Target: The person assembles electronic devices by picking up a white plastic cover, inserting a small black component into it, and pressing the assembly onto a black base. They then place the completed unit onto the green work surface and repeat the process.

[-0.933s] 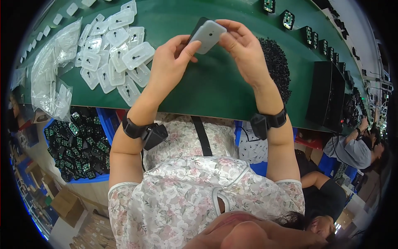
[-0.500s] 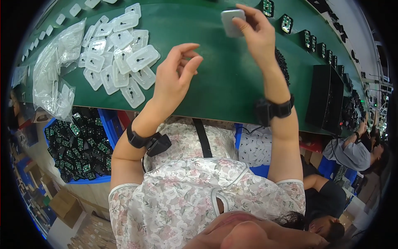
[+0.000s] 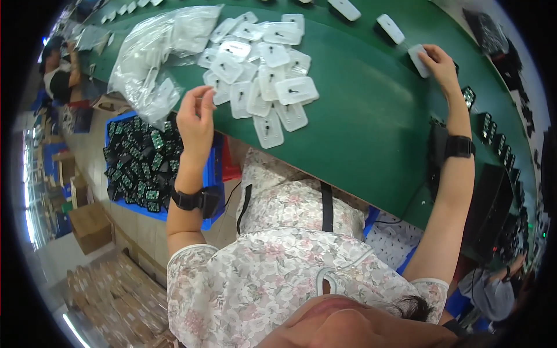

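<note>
My right hand point(image 3: 442, 68) is out at the far right of the green table, its fingers and thumb closed on a white rectangular cover point(image 3: 418, 61). That cover is at the near end of a row of white-topped pieces, such as this one point(image 3: 390, 29). Whether it rests on something below is hidden. Over the table's front edge, my left hand point(image 3: 195, 119) has loosely curved fingers, slightly apart, with nothing seen in them. It is between a clear plastic bag point(image 3: 142, 66) and a pile of translucent white covers point(image 3: 270, 81), above a bin of black housings with green circuit boards point(image 3: 136, 165).
Black housings with green boards point(image 3: 487, 127) line the right side of the table, near a black box point(image 3: 487, 203). The blue bin point(image 3: 214, 168) stands below the table's front edge. Cardboard boxes point(image 3: 91, 228) are on the floor at left. Other people sit at far left and lower right.
The whole view has turned, so the table looks shifted. My right hand has carried the white cover to the row of pieces. My left hand has drawn back toward the bin side.
</note>
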The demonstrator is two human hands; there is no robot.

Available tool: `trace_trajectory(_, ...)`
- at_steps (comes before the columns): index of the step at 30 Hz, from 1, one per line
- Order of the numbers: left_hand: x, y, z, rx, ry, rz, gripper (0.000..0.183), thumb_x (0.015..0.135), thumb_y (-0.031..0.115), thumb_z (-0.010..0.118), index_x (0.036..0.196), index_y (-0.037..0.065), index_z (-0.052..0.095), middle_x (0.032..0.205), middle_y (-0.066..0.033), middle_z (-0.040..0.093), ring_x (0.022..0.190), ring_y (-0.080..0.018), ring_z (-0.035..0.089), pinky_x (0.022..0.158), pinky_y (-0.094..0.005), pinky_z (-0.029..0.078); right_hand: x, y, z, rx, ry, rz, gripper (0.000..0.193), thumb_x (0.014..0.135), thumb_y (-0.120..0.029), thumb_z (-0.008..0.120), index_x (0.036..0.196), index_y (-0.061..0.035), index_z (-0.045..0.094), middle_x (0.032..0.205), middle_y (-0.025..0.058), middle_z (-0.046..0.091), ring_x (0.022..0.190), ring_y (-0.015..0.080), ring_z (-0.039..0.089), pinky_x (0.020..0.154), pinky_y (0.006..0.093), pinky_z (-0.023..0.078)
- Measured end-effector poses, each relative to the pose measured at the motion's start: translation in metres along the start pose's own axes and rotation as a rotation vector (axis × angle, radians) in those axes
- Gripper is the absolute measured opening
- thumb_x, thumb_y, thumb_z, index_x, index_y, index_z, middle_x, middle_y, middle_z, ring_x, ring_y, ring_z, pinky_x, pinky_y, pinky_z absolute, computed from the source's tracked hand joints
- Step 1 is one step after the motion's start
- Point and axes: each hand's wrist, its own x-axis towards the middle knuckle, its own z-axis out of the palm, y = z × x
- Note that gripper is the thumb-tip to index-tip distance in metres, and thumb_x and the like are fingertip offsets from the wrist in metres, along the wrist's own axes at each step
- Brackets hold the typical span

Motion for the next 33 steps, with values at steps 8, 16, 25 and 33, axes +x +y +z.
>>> trace_trajectory(8,0.074,-0.101,-0.088,0.501,0.116,0.182,0.017,0.087,0.014,0.060,0.097,0.001,0.063,0.088,-0.0118,0.065,0.076,-0.0235,0.062,0.069,-0.0321,0.048,0.005,-0.002,-0.001,-0.075,0.033,0.138,0.034,0.087,-0.024,0.063,0.116,-0.0042,0.060,0.101,0.0023,0.064,0.093,0.0099,0.057,0.084,0.0234,0.042)
trace_trajectory(16,0.080,-0.073,-0.072,1.032,-0.167,0.197,0.030,0.073,0.025,0.072,0.088,0.001,0.064,0.093,-0.0155,0.060,0.091,-0.0330,0.056,0.077,-0.0416,0.047,-0.010,-0.019,-0.005,-0.142,0.235,-0.082,0.032,0.091,-0.022,0.058,0.117,-0.0030,0.059,0.110,0.0078,0.062,0.102,0.0139,0.056,0.090,0.0257,0.042)
trace_trajectory(25,0.102,-0.087,-0.063,1.260,-0.126,0.258,0.020,0.081,0.015,0.053,0.070,0.005,0.066,0.074,-0.0150,0.062,0.075,-0.0324,0.060,0.070,-0.0412,0.048,-0.123,-0.062,-0.015,-0.187,0.298,-0.195,0.024,0.094,-0.014,0.053,0.113,-0.0013,0.061,0.110,0.0054,0.064,0.101,0.0115,0.058,0.090,0.0233,0.042)
trace_trajectory(33,0.107,-0.004,-0.030,0.298,0.080,0.147,0.018,0.091,0.019,0.058,0.088,0.003,0.064,0.079,-0.0053,0.061,0.062,-0.0158,0.057,0.055,-0.0274,0.043,-0.172,-0.052,-0.030,-0.156,0.456,-0.027,0.019,0.090,-0.015,0.059,0.104,-0.0035,0.066,0.098,0.0018,0.067,0.087,0.0086,0.059,0.078,0.0215,0.043)
